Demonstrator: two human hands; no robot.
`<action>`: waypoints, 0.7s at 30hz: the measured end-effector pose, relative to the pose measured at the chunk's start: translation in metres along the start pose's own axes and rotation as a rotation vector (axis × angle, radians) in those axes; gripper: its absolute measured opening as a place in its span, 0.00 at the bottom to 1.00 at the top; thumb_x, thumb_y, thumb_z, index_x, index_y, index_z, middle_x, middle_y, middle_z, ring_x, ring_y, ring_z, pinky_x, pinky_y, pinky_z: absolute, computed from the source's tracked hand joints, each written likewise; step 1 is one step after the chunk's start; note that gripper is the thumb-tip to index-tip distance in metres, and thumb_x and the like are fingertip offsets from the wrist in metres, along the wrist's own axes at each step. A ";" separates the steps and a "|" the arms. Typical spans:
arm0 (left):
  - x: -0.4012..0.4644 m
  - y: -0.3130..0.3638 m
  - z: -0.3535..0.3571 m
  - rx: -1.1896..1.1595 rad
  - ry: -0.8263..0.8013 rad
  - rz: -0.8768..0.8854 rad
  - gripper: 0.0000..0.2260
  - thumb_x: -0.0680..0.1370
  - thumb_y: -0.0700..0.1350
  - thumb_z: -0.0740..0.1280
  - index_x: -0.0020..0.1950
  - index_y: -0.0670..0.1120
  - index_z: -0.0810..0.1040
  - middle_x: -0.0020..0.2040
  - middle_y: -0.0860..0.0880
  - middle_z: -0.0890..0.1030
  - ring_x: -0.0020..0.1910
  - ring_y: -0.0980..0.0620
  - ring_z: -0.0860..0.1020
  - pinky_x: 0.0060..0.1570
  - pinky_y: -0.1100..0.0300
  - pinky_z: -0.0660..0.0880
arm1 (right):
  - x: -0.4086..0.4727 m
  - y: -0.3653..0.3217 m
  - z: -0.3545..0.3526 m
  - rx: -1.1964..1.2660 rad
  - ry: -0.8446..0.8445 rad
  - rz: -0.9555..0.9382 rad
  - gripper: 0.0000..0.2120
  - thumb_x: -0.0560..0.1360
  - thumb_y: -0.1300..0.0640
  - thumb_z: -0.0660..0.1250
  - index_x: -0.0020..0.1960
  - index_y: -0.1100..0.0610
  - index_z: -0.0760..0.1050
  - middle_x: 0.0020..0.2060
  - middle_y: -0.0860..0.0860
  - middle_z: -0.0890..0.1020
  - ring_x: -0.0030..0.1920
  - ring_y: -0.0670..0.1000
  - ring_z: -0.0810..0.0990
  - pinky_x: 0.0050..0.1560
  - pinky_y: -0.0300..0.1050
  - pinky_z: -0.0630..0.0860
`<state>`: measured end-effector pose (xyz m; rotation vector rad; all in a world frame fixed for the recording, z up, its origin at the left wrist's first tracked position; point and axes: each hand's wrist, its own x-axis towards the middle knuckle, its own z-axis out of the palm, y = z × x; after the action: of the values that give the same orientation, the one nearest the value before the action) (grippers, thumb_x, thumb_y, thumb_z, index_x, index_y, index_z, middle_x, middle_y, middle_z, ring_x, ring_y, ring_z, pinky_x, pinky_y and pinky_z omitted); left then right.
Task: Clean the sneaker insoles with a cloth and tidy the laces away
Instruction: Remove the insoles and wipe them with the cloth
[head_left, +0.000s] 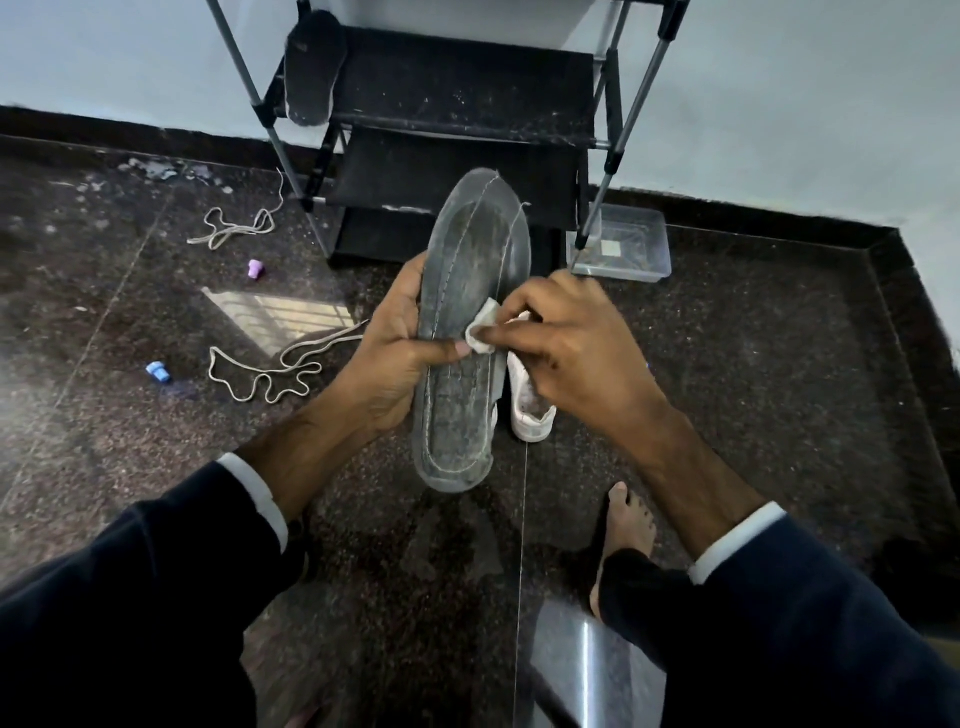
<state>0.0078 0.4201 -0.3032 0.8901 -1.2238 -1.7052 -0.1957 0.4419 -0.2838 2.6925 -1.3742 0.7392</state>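
Note:
A grey stitched insole (470, 291) is held upright in front of me. My left hand (395, 358) grips its left edge, thumb across the face. My right hand (566, 338) pinches a small white cloth (483, 330) against the insole's middle. A second dark insole (314, 67) leans on the top shelf of the shoe rack. Two white laces lie on the floor: one (270, 371) near my left hand, another (236, 228) farther back. White sneakers (530, 405) stand on the floor, mostly hidden behind the insole and my right hand.
A black shoe rack (457, 104) with metal poles stands against the wall ahead. A clear plastic box (621, 244) sits at its right foot. A purple cap (254, 269) and a blue one (158, 372) lie on the dark granite floor. My bare foot (623, 525) is at lower right.

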 end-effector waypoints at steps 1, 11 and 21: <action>0.000 0.000 0.000 -0.002 -0.004 0.002 0.37 0.71 0.25 0.68 0.77 0.43 0.62 0.61 0.41 0.79 0.59 0.44 0.79 0.55 0.51 0.80 | 0.000 0.005 -0.001 -0.009 0.036 0.036 0.14 0.73 0.61 0.75 0.57 0.51 0.86 0.48 0.49 0.81 0.49 0.53 0.76 0.45 0.50 0.69; -0.001 0.001 -0.001 -0.006 0.010 0.021 0.36 0.72 0.21 0.65 0.77 0.39 0.60 0.59 0.42 0.79 0.57 0.47 0.80 0.53 0.54 0.80 | -0.001 0.007 -0.004 0.062 0.043 -0.008 0.15 0.74 0.64 0.74 0.58 0.51 0.85 0.49 0.51 0.81 0.48 0.55 0.76 0.45 0.53 0.71; -0.001 0.005 0.001 -0.045 0.004 0.007 0.35 0.73 0.21 0.63 0.77 0.41 0.61 0.60 0.43 0.80 0.60 0.46 0.81 0.55 0.53 0.80 | -0.002 0.023 -0.013 0.445 0.299 0.510 0.10 0.75 0.63 0.74 0.55 0.55 0.85 0.48 0.53 0.82 0.49 0.50 0.78 0.50 0.46 0.79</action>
<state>0.0080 0.4202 -0.2977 0.8612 -1.1799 -1.7182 -0.2198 0.4329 -0.2774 2.3484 -2.0257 1.5812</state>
